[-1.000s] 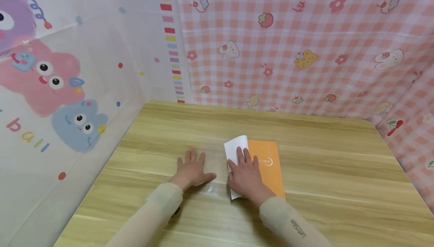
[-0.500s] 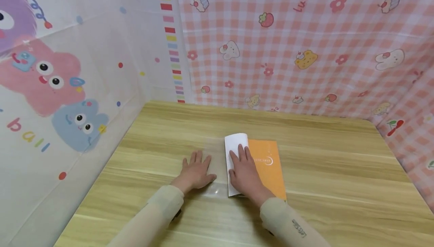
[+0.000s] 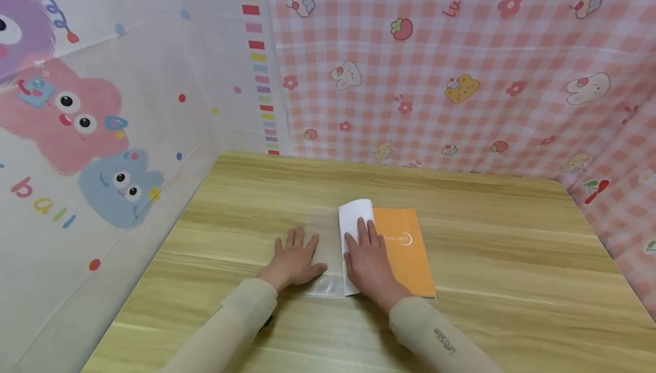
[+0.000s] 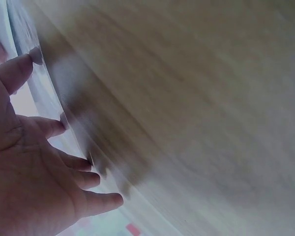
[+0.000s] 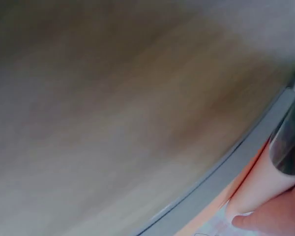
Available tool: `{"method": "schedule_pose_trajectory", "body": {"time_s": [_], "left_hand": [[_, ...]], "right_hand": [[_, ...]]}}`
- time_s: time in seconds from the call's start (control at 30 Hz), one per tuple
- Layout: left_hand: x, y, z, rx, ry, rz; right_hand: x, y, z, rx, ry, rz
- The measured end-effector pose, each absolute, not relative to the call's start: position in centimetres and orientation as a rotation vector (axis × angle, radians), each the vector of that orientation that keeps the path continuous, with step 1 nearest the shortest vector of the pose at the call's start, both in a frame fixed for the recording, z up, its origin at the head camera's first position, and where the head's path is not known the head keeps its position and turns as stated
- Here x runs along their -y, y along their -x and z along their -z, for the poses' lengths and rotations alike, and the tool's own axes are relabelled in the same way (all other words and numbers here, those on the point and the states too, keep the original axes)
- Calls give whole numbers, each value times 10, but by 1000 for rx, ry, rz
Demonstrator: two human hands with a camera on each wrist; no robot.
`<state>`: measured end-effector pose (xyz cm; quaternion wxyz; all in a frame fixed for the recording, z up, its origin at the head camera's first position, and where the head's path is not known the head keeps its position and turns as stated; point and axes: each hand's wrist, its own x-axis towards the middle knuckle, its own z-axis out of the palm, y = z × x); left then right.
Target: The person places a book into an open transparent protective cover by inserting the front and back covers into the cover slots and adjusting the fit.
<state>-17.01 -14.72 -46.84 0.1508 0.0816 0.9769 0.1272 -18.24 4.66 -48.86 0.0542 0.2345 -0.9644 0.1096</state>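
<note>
An orange-covered booklet (image 3: 410, 267) lies on the wooden table, with a white flap (image 3: 355, 213) curled over its left part. Fingers spread, my right hand (image 3: 371, 267) rests on that flap and overlaps the orange cover's edge. To the left, a clear plastic sheet (image 3: 328, 286) extends from the booklet along the tabletop. My left hand (image 3: 294, 262) lies flat with spread fingers at the sheet's left side. The left wrist view shows this hand (image 4: 44, 167) low against the surface. In the right wrist view, fingers (image 5: 275, 214) touch the pale curved flap (image 5: 263, 184) above the booklet's edge.
The wood-grain table (image 3: 512, 259) runs back to a pink checked cloth (image 3: 435, 48) with cartoon prints. A white cloth (image 3: 154, 60) with cartoon figures hangs along the left side.
My left hand has slid slightly right. My right hand stays on the white flap, which has straightened, its lower corner shifting a little left and up.
</note>
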Motion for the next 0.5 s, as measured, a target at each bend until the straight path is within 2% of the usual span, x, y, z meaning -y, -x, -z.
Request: {"method": "schedule_pose_trajectory", "body": {"time_s": [0.23,0.5], "left_hand": [[146,170,467,-2780,-211,-361],[148,170,468,-2778,-204,-335]], "right_hand": [[-53,185,475,3013,-833,-526],[-65,180,471,3034,-879,-335]]}}
